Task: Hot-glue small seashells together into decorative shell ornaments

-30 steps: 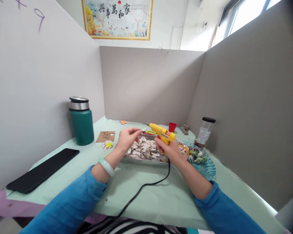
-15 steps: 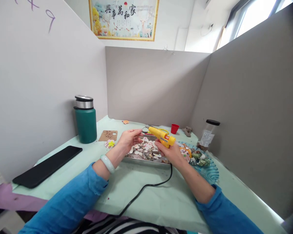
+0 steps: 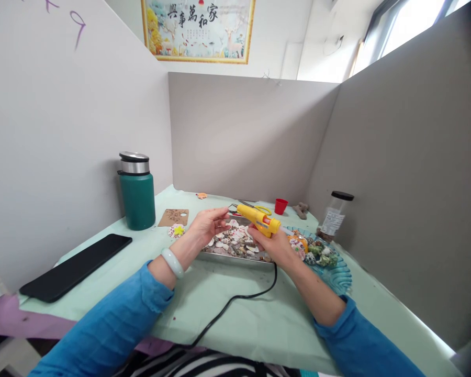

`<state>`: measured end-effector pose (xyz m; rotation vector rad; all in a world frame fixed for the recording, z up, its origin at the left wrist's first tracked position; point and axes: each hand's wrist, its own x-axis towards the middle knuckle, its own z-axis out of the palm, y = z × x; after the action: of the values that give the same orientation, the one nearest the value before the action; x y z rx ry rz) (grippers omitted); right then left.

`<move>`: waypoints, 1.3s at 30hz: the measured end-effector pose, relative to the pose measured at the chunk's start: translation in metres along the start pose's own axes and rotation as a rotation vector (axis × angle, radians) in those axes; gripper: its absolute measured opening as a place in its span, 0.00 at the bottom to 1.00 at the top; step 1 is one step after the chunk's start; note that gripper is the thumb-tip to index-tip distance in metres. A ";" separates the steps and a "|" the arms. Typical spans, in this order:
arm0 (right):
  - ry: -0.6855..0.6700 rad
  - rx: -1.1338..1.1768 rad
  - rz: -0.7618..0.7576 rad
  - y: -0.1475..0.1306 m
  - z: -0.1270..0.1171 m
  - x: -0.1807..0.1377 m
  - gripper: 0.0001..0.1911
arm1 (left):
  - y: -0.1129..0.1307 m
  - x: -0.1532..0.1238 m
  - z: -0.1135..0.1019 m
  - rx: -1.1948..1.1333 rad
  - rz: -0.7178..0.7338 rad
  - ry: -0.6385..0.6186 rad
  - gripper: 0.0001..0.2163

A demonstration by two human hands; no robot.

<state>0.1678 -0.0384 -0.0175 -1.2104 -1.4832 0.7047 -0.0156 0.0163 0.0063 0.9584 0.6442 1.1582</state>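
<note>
My right hand [image 3: 275,245] is wrapped round the grip of a yellow glue gun [image 3: 258,218], whose nozzle points left toward my left hand. Its black cord [image 3: 235,303] trails over the table toward me. My left hand [image 3: 206,225] is closed in a pinch on something small that I cannot make out, right at the nozzle tip. Both hands hover over a metal tray [image 3: 235,257] filled with several small shells. A pale bangle sits on my left wrist.
A blue glass dish [image 3: 339,275] of coloured shells lies to the tray's right. A green flask [image 3: 137,192], a cork card [image 3: 174,217] and a black phone [image 3: 76,266] are at the left. A red cup [image 3: 281,206] and a clear jar [image 3: 333,214] stand at the back right. Grey partitions enclose the table.
Both hands stay together over the tray; the glue gun has dipped slightly and its nozzle has closed in on my left fingers. The camera shifted a little.
</note>
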 end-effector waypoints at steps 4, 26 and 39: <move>0.000 0.013 -0.006 0.000 0.000 0.001 0.15 | 0.000 0.000 0.000 0.009 0.008 -0.007 0.10; 0.004 -0.024 -0.021 0.007 -0.001 0.003 0.15 | -0.009 0.003 0.000 0.548 0.551 0.169 0.11; 0.069 -0.194 -0.159 0.008 -0.003 0.000 0.16 | -0.013 0.005 -0.002 0.652 0.610 0.214 0.10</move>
<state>0.1735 -0.0363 -0.0238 -1.2325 -1.5975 0.4160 -0.0097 0.0205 -0.0055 1.6745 0.9701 1.6441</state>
